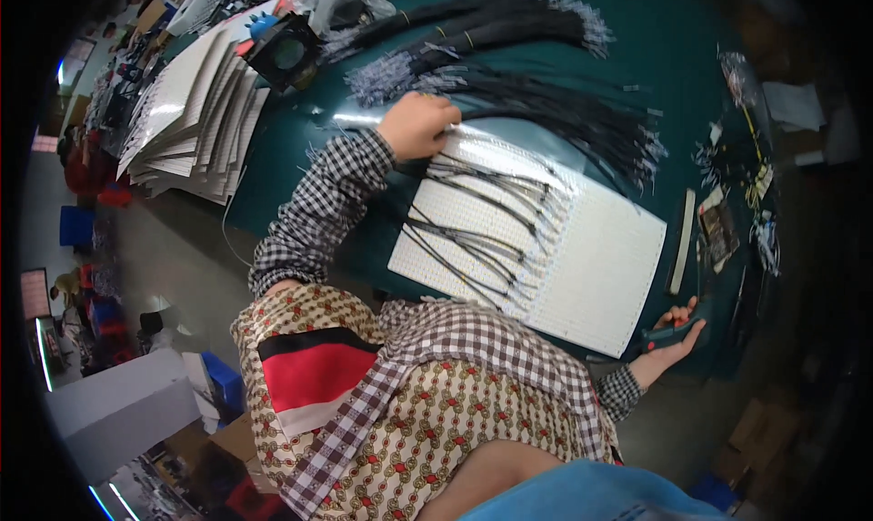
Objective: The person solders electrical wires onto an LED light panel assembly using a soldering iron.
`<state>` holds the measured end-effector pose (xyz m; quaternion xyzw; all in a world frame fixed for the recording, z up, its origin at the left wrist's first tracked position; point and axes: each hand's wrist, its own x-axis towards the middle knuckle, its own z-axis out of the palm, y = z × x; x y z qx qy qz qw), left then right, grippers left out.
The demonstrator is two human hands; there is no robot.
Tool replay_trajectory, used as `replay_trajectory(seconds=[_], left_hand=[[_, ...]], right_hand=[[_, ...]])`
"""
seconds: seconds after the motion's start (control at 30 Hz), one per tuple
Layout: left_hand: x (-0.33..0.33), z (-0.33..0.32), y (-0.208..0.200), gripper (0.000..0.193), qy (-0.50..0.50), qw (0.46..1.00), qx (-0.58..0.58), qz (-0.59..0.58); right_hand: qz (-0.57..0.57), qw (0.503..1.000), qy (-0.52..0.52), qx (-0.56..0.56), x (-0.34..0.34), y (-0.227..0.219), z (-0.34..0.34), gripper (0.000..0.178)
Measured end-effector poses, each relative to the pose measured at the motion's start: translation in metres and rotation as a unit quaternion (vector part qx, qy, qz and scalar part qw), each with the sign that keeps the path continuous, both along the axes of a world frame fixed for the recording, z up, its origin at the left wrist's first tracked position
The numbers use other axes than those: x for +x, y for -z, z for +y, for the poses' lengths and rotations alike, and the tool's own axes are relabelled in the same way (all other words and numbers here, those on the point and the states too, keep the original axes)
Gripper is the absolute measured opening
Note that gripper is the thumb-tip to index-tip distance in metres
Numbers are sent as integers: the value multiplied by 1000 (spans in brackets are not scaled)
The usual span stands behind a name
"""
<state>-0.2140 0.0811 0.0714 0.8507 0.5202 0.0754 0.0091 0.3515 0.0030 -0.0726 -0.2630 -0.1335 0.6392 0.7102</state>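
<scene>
A white sheet (pixel 605 266) printed with a fine grid lies tilted on the green table in front of me. Several short black cables (pixel 468 248) with thin pale wire ends lie across its left half in groups. My left hand (pixel 420 126) is closed at the sheet's far left corner, beside a shiny clear film and a black cable bundle. What its fingers pinch is hidden. My right hand (pixel 677 335), near the sheet's right corner, holds a dark tool handle (pixel 662 336) with a red end; its fingers are partly curled and the tool's kind is unclear.
Long bundles of black cables (pixel 509 21) spread over the far part of the table (pixel 291 148). A stack of white gridded sheets (pixel 195 112) and a black box-like device (pixel 284 53) are at the far left. A pale strip (pixel 680 241) and small bagged parts (pixel 718 225) lie at right.
</scene>
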Motion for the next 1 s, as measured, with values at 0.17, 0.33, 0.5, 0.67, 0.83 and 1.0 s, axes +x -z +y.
replay_trajectory(seconds=[0.17, 0.33, 0.5, 0.67, 0.83, 1.0], left_hand=[[2, -22, -6, 29, -58, 995, -43, 64], [-1, -22, 9, 17, -38, 998, 32, 25], [6, -14, -6, 11, -37, 999, 25, -3], [7, -87, 10, 15, -129, 986, -98, -41], [25, -146, 4, 60, -218, 959, -71, -164], [23, -134, 20, 89, -196, 977, -79, 16]], right_hand=[[6, 1000, -9, 24, 11, 11, 7, 51], [-23, 1000, 0, 21, 13, 7, 15, 51], [-28, 999, -12, 14, 27, 9, 33, 54], [-38, 999, -23, 12, 32, -2, 47, 53], [-66, 998, -15, 13, 37, -7, 42, 52], [-72, 997, -25, 11, 41, -7, 39, 53]])
